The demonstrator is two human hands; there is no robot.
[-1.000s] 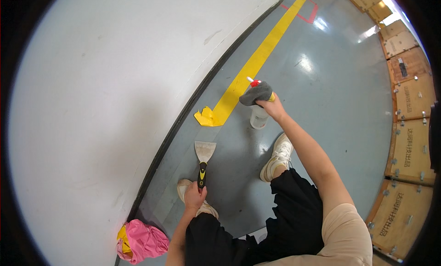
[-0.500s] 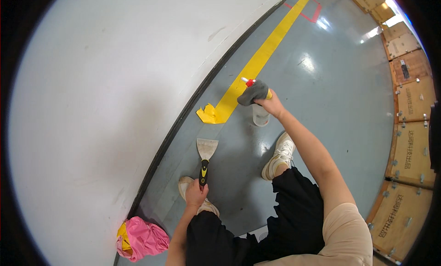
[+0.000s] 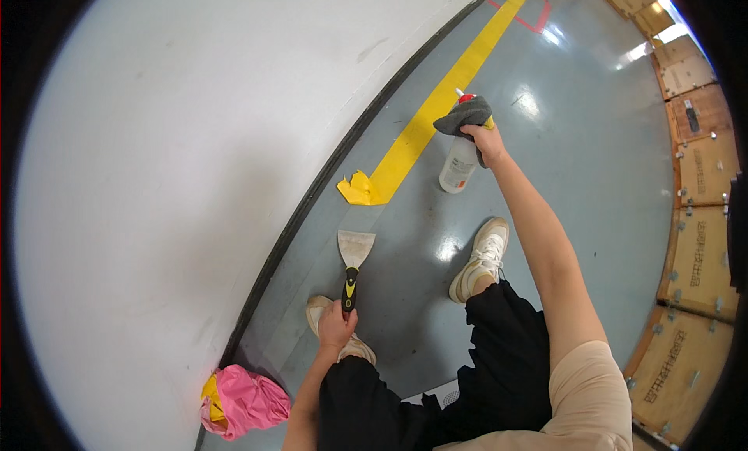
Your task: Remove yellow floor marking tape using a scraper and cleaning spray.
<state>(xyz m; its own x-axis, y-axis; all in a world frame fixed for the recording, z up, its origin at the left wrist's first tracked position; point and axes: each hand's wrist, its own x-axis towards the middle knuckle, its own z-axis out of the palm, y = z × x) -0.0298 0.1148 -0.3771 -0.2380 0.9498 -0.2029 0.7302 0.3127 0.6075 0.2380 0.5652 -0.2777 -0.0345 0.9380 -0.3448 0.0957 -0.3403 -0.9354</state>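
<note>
My left hand (image 3: 336,326) is closed round the black and yellow handle of a putty knife (image 3: 355,252), its wide metal blade pointing away from me. In my right hand (image 3: 488,142) are a translucent spray bottle (image 3: 457,164) with a red and white nozzle, gripped near its top, and a dark grey cloth (image 3: 466,114) draped over the bottle's head. A yellow tape strip (image 3: 436,112) runs along the grey floor. Its near end is peeled up and crumpled into a folded flap (image 3: 358,189), just beyond the blade, which is apart from it.
A white wall (image 3: 187,139) with a black base strip (image 3: 312,198) borders the floor on the left. A pink bag (image 3: 251,402) with yellow scraps stands at its foot. Wooden crates (image 3: 696,252) line the right side. Pink tape marks (image 3: 538,21) lie far off.
My right hand has lifted the spray bottle and cloth up and away to the right, and the bottle shows more fully. My left hand with the putty knife has hardly moved.
</note>
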